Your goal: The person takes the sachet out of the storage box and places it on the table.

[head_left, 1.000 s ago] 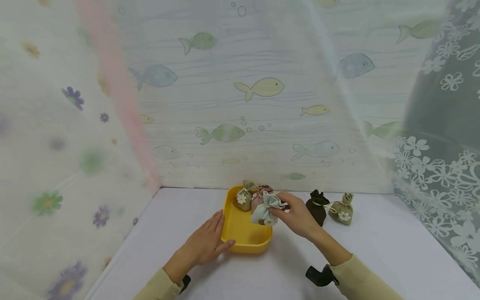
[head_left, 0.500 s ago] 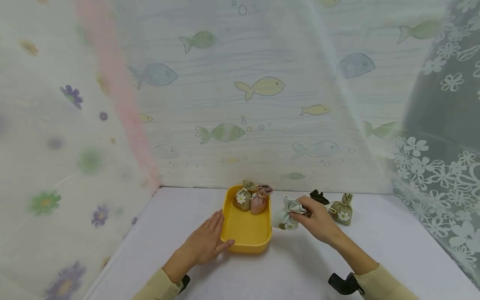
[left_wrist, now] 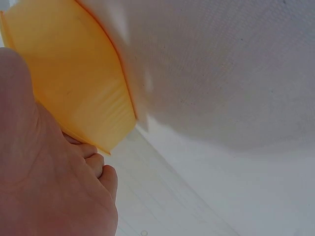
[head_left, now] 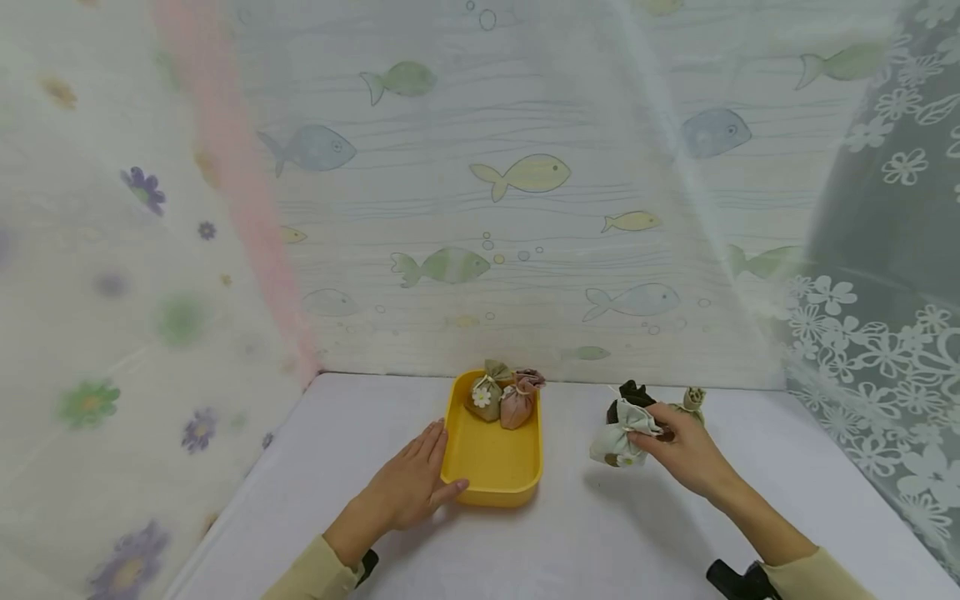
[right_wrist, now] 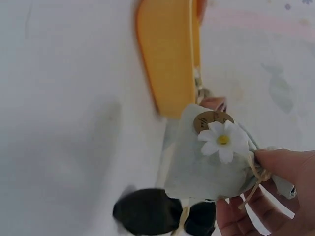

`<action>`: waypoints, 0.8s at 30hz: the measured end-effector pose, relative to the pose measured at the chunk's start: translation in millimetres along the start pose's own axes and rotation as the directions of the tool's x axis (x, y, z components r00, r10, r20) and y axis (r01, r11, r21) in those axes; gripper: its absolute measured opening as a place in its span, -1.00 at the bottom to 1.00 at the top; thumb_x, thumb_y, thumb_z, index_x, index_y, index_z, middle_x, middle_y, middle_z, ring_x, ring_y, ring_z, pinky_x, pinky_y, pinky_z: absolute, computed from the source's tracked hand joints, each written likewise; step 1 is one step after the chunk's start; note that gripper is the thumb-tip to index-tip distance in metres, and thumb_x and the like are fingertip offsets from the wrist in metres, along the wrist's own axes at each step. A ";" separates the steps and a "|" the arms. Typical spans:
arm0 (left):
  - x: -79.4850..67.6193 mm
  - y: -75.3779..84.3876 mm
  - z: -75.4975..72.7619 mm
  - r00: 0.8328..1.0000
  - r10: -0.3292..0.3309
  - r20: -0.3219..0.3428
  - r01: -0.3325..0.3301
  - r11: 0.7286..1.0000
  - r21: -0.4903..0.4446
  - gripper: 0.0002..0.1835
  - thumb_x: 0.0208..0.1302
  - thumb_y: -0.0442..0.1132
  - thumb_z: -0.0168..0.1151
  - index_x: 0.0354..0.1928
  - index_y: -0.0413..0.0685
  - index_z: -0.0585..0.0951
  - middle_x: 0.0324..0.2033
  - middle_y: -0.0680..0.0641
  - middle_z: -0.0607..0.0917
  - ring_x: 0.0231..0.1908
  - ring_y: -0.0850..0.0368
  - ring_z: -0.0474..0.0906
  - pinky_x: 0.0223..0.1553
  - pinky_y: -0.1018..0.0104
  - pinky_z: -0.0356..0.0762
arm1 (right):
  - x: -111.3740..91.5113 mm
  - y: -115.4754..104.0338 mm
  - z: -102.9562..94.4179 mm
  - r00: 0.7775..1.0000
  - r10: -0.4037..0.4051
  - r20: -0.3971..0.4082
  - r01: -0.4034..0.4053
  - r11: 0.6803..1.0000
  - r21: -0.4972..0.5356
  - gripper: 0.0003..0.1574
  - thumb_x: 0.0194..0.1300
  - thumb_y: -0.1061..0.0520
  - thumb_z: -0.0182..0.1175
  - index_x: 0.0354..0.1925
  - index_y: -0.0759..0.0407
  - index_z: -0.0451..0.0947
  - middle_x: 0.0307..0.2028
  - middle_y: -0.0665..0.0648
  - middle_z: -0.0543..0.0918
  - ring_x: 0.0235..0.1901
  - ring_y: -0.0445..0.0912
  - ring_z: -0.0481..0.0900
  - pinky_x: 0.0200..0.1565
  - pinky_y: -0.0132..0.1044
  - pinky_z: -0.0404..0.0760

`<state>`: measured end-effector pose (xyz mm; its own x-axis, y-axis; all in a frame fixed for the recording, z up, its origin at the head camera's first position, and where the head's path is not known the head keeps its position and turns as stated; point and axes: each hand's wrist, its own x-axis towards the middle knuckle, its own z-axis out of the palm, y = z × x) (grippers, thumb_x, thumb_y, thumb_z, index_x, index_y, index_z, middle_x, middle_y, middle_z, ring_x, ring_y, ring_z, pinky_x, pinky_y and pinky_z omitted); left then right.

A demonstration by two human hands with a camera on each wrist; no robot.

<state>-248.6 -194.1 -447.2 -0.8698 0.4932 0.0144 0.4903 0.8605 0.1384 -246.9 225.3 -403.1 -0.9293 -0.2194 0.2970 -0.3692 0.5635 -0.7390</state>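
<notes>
My right hand (head_left: 690, 450) pinches a pale mint drawstring pouch (head_left: 621, 433) by its tied neck, holding it above the table. A white daisy and a brown tag show on that pouch (right_wrist: 211, 162) in the right wrist view. Just behind it stands a black pouch (head_left: 633, 392), partly covered; an olive pouch (head_left: 693, 400) beside it is mostly hidden by my hand. My left hand (head_left: 405, 483) rests with straight fingers against the left side of a yellow tray (head_left: 493, 498). Inside the tray's far end sit an olive pouch (head_left: 486, 396) and a pink pouch (head_left: 517, 404).
The table (head_left: 555, 550) has a white cover. A fish-patterned curtain (head_left: 525, 250) hangs along its back edge, a flowered sheet (head_left: 150, 333) at the left and a lace-patterned one (head_left: 885, 350) at the right.
My right hand has carried the mint pouch rightward, from over the tray to in front of the black pouch. The left hand and the tray have stayed in place.
</notes>
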 end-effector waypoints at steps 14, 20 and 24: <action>2.4 -1.1 -2.2 1.000 -0.022 0.021 0.021 0.999 0.042 0.01 0.52 0.41 -0.22 0.57 -0.40 0.06 0.59 -0.32 0.00 0.59 -0.17 -0.08 0.54 -0.09 0.03 | -13.8 48.0 -34.5 0.994 0.110 -0.009 -0.110 0.980 -0.164 -0.64 0.43 0.09 0.30 0.06 0.31 0.60 -0.09 0.20 0.69 -0.05 0.21 0.68 -0.18 -0.13 0.70; 1.1 -1.1 -1.6 0.999 -0.023 0.033 0.021 0.998 0.052 0.03 0.52 0.42 -0.26 0.57 -0.40 0.04 0.59 -0.31 -0.02 0.59 -0.16 -0.11 0.55 -0.07 0.01 | -15.8 66.0 -43.9 0.987 0.160 -0.012 -0.159 0.964 -0.211 -0.53 0.45 0.07 0.28 0.12 0.41 0.57 -0.07 0.28 0.70 -0.05 0.26 0.65 -0.23 -0.08 0.67; 0.4 -0.9 0.0 0.999 -0.021 0.030 0.020 0.999 0.050 0.04 0.51 0.44 -0.28 0.57 -0.39 0.04 0.60 -0.31 -0.02 0.59 -0.15 -0.10 0.55 -0.07 0.02 | -15.2 75.8 -47.1 0.983 0.184 -0.016 -0.183 0.955 -0.235 -0.47 0.45 0.06 0.27 0.16 0.47 0.54 -0.05 0.33 0.68 -0.06 0.23 0.62 -0.27 -0.15 0.62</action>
<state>-249.4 -194.7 -447.4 -0.8781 0.4782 -0.0180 0.4750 0.8755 0.0894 -260.5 308.8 -435.1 -0.9812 -0.0988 0.1657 -0.1814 0.7652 -0.6177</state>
